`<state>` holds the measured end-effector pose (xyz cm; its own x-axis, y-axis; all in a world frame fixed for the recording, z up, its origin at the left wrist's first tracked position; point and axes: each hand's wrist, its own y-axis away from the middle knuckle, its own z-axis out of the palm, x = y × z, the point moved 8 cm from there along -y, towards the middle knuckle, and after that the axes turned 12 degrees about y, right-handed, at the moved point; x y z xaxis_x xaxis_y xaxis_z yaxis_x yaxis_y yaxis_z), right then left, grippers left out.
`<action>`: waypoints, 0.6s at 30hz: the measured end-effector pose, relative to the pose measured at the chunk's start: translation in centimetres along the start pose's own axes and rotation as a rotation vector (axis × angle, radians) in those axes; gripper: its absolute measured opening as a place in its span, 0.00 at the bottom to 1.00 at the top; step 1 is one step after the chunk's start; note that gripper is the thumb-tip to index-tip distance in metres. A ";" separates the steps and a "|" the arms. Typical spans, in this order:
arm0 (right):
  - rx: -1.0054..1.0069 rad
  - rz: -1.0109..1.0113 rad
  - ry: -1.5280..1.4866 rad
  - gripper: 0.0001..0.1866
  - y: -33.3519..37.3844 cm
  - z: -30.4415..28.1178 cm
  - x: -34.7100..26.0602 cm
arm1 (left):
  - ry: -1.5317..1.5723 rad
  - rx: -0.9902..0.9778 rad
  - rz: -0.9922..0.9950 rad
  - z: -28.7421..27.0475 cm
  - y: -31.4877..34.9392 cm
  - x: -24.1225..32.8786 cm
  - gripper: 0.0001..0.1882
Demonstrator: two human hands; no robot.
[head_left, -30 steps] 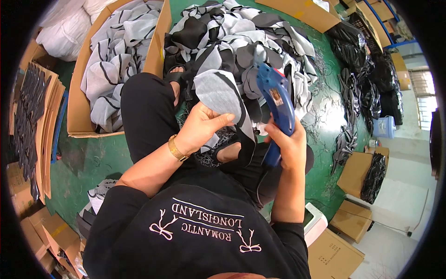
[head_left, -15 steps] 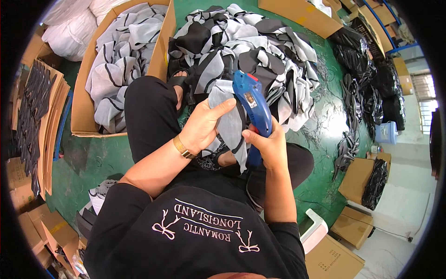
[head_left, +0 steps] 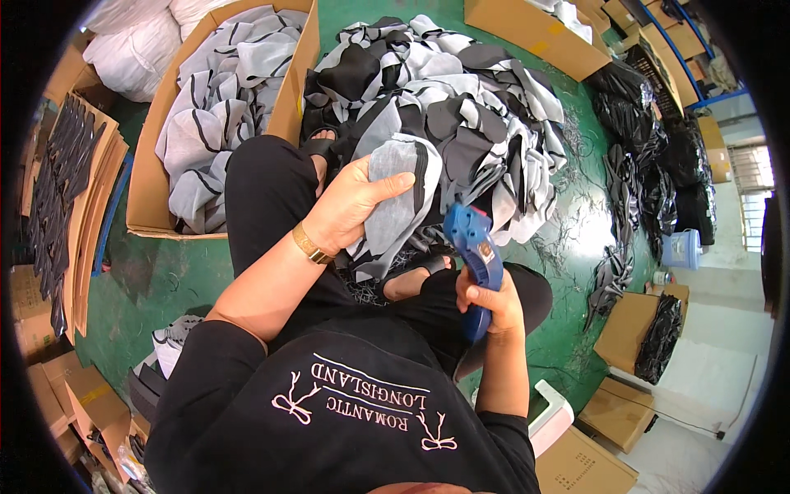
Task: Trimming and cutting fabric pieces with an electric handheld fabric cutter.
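Between the thumb and fingers of my left hand [head_left: 350, 202] is a grey fabric piece [head_left: 391, 210] with a black strip along its right edge. My right hand [head_left: 494, 303] is wrapped round the grip of a blue electric fabric cutter [head_left: 477, 255]. The cutter's head points away from me, to the right of the fabric and apart from it. Beyond both hands a big heap of grey and black fabric pieces [head_left: 448, 66] lies on the floor.
At the left stands a cardboard box [head_left: 148, 185] filled with grey, black-striped fabric. Black plastic bags [head_left: 621, 99] line the right side, with thread scraps [head_left: 568, 239] on the green floor. A white stool [head_left: 553, 418] is by my right elbow.
The cutter has moved right and toward me, away from the fabric. My left hand has turned the piece, so its black edge now shows on the right.
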<state>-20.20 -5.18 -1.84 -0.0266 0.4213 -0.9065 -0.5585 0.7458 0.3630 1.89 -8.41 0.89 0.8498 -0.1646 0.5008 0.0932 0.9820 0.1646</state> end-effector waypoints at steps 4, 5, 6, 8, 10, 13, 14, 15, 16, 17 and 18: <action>-0.061 0.087 0.000 0.18 0.4 0.7 1.2 | 0.009 -0.051 -0.098 0.2 0.0 -0.5 0.15; -0.060 0.086 0.000 0.18 0.4 0.9 1.2 | 0.009 -0.052 -0.098 0.3 0.0 -0.6 0.15; -0.066 0.093 0.002 0.18 0.5 1.2 1.3 | 0.003 -0.067 -0.118 0.4 0.2 -0.8 0.16; -0.083 0.113 -0.013 0.18 0.5 1.3 1.9 | -0.010 -0.091 -0.160 1.0 0.6 -1.0 0.16; -0.073 0.122 -0.009 0.20 0.5 1.6 2.0 | -0.013 -0.107 -0.167 1.2 0.7 -1.2 0.16; -0.076 0.126 -0.055 0.21 0.3 2.0 2.5 | -0.017 -0.132 -0.183 1.7 0.9 -1.5 0.16; -0.087 0.121 -0.105 0.21 0.3 2.2 2.6 | -0.005 -0.136 -0.188 1.7 0.9 -1.8 0.17; -0.085 0.119 -0.105 0.21 0.2 2.3 2.5 | 0.006 -0.141 -0.193 1.6 0.9 -2.1 0.17; -0.073 0.081 -0.153 0.21 0.0 2.4 2.2 | 0.005 -0.142 -0.193 1.5 1.0 -2.3 0.17; -0.061 0.043 -0.201 0.21 -0.3 2.3 1.8 | 0.002 -0.146 -0.191 1.5 1.0 -2.5 0.16; -0.057 0.030 -0.230 0.20 -0.5 2.2 1.5 | -0.002 -0.150 -0.190 1.5 1.0 -2.7 0.16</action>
<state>-18.13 -3.73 -2.91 0.1423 0.5542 -0.8201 -0.6066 0.7036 0.3702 -1.06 -7.12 0.95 0.8087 -0.3476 0.4745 0.3275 0.9362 0.1276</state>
